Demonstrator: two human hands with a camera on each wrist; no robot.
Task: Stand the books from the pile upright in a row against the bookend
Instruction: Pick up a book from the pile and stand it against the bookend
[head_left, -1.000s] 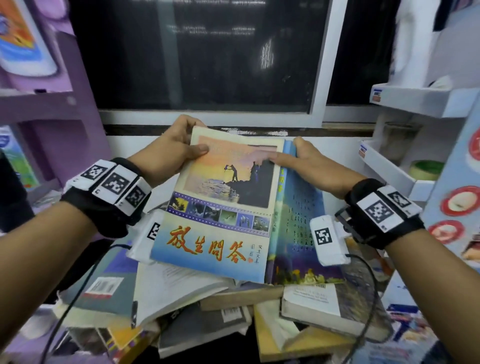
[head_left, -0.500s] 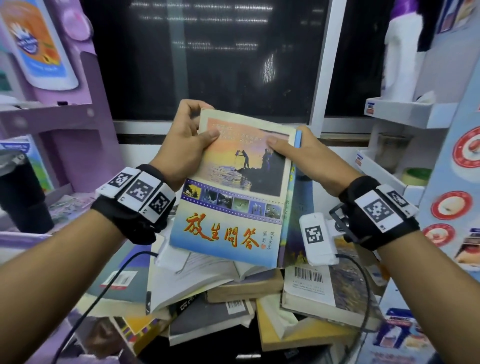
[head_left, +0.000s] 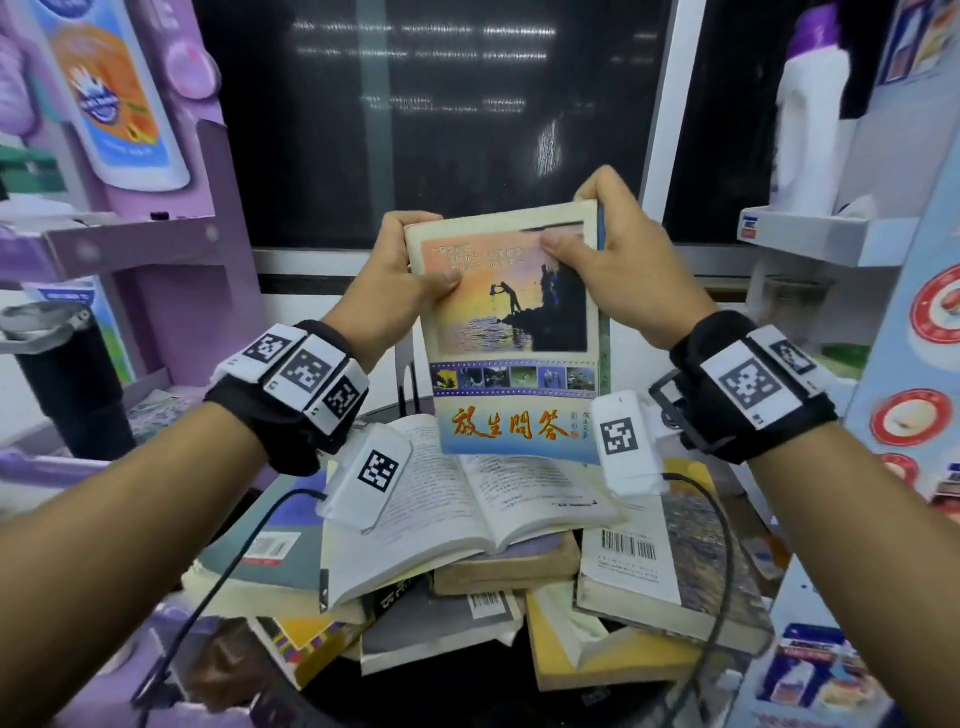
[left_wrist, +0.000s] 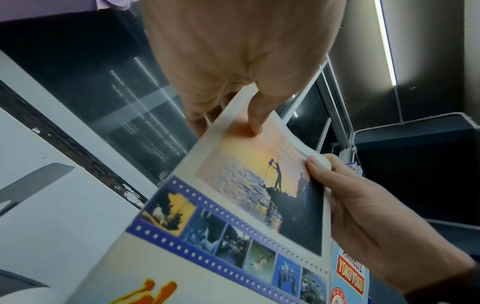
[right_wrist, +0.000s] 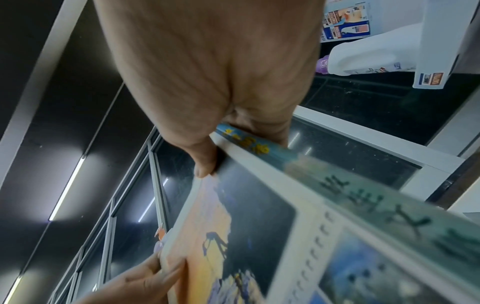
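Both hands clamp sunset-cover book (head_left: 511, 332) at top corners: left hand (head_left: 400, 275), right hand (head_left: 618, 260). Risk: second book behind slips loose; swinging lower edge topples pile (head_left: 467, 545).

dark window (head_left: 441, 119) framed in white across the back, purple shelving (head_left: 156, 244) seen on the left, white shelves (head_left: 826, 239) mounted on the right, a lit ceiling strip light (left_wrist: 385, 43) caught overhead
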